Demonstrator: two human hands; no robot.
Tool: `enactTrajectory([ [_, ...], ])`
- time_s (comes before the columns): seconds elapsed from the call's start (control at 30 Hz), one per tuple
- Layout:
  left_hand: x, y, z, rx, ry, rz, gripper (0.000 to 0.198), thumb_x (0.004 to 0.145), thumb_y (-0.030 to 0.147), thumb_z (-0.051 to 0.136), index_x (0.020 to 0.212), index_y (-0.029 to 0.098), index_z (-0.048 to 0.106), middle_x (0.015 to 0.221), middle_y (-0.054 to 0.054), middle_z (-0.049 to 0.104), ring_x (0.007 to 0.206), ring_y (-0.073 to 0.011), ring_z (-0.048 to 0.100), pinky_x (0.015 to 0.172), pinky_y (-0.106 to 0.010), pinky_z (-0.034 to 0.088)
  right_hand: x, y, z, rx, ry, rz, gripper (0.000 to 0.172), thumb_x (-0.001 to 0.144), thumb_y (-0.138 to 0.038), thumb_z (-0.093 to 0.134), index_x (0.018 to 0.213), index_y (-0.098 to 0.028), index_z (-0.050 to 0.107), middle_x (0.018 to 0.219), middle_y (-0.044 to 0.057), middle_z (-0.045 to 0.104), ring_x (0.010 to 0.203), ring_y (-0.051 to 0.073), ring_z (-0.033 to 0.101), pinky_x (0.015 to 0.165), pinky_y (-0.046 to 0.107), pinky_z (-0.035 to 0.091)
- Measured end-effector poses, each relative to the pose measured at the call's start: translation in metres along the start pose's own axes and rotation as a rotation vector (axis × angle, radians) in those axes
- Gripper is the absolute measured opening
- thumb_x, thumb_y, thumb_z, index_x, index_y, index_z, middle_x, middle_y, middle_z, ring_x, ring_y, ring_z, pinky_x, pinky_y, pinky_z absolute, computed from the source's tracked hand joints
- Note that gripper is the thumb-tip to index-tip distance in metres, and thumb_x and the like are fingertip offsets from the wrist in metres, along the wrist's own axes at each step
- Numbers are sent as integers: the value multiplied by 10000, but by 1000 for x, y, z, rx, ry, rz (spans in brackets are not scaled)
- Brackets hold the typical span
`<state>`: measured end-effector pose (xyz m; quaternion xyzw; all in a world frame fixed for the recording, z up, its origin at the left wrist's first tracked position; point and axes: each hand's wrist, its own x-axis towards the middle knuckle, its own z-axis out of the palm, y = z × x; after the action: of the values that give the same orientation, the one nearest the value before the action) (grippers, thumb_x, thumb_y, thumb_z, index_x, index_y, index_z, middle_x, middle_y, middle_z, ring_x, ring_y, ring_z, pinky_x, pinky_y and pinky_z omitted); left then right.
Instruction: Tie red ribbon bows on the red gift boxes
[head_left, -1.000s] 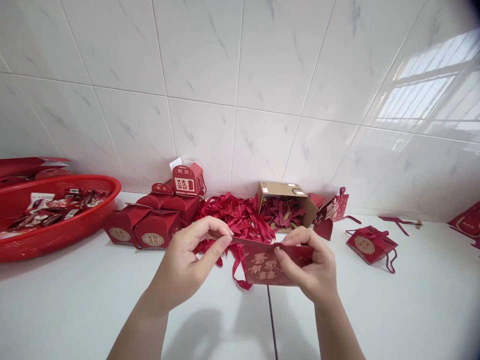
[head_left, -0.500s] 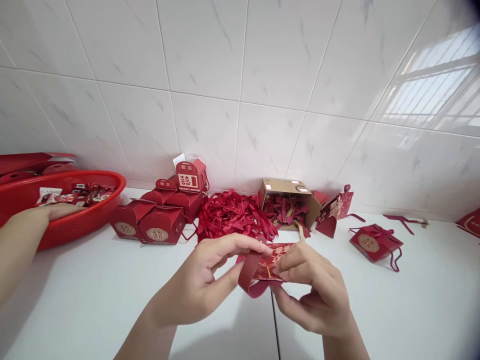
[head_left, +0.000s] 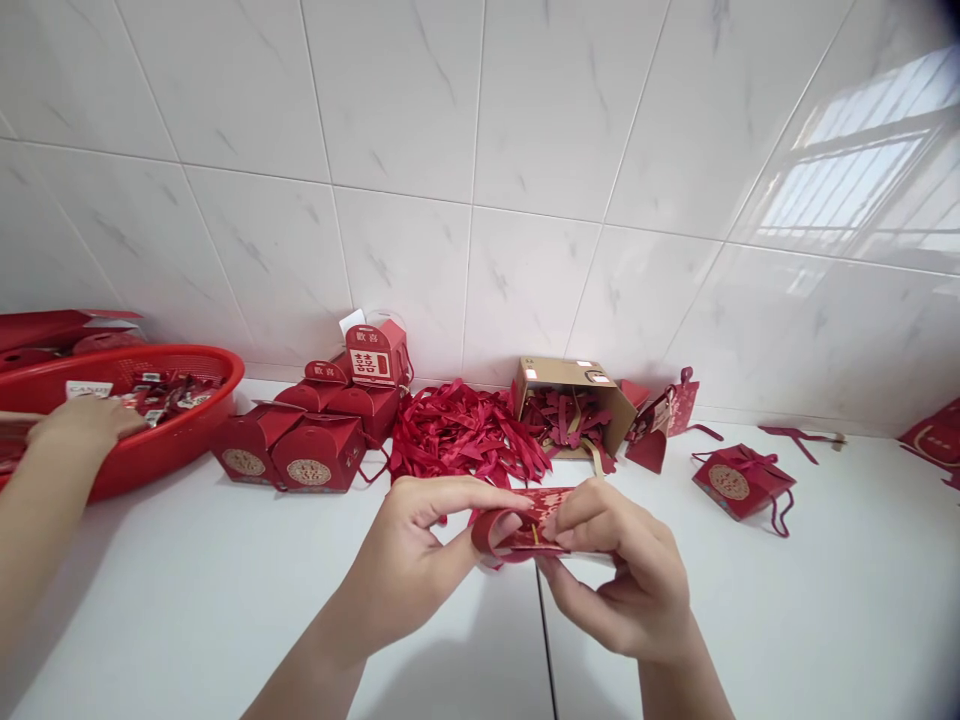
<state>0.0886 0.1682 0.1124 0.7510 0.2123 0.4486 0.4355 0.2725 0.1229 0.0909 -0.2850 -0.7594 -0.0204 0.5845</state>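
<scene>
Above the middle of the table, both hands grip a small red gift box [head_left: 549,500] with a pale floral print, seen at a steep tilt. A dark red strap [head_left: 484,535] loops from its left side. My left hand [head_left: 420,555] has its fingers along the top edge and its thumb inside the loop. My right hand [head_left: 626,570] pinches the box's right part, fingertips by a thin gold strip [head_left: 535,534]. The fingers hide much of the box. Just behind lies a heap of red ribbons [head_left: 465,435].
At the left, another person's hand [head_left: 82,430] reaches into a red plastic basket [head_left: 225,385] of wrapped sweets. Red boxes [head_left: 319,455] stand beside it. A cardboard box [head_left: 559,372] of ribbon pieces lies by the tiled wall. A finished-looking red box [head_left: 742,482] sits at the right.
My left thumb has moved into the strap loop, which now lies flatter and higher against the box. The other person's hand has shifted in the basket. The view has turned slightly.
</scene>
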Motion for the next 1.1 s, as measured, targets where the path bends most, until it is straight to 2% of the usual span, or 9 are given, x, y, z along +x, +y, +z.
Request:
enactTrajectory([
  [0.17,-1,-1,1,-6,-14,-2,211,813,118,650,904,273,762,868,0,765,776,-147,710,674,-207,589,2,-2,1,26,11,-1,237,701,-3,627,840,-179,549,704,38,616,587,150,582,508,292,455],
  [0.37,-3,1,-2,-3,-127,-5,164,834,129,618,909,217,735,852,-37,740,791,-174,684,694,-271,567,1,-2,0,52,22,-10,269,702,11,621,881,-182,567,720,34,619,596,150,579,525,307,464],
  [0.47,-2,1,-4,-29,-191,67,204,805,83,591,960,179,683,922,-80,721,862,-217,667,749,-343,560,-2,0,0,99,50,-41,298,690,19,626,905,-179,574,740,39,627,620,157,591,540,319,473],
  [0.57,1,-2,-1,-58,-244,226,269,735,21,610,957,165,656,920,-93,703,880,-231,653,760,-365,556,-4,3,2,133,97,-94,316,679,16,635,932,-167,586,762,49,640,638,167,604,561,341,483],
  [0.67,4,-6,4,-16,-169,412,307,743,-43,609,943,183,665,865,-68,707,851,-200,658,780,-350,550,-4,3,2,144,122,-115,334,686,12,628,961,-174,591,793,51,651,665,177,621,587,360,499],
  [0.77,4,-9,4,104,-108,530,364,769,-75,573,996,194,662,878,-65,714,841,-184,663,805,-356,537,-3,-2,-1,139,74,-28,355,708,14,600,996,-195,589,817,47,653,715,186,632,625,369,530],
  [0.93,1,-11,-2,309,-81,610,412,782,-74,532,1058,210,645,920,-63,710,830,-180,653,794,-365,520,-4,-13,-6,-53,-62,142,500,779,-8,561,1241,-195,520,979,91,649,903,208,626,719,338,564],
  [1.1,0,-11,-2,368,-73,623,432,791,-79,512,1077,223,633,944,-60,709,843,-177,646,797,-365,512,-5,-15,-4,-52,-90,177,391,804,14,519,1130,-191,585,1018,90,616,954,188,611,785,304,561],
])
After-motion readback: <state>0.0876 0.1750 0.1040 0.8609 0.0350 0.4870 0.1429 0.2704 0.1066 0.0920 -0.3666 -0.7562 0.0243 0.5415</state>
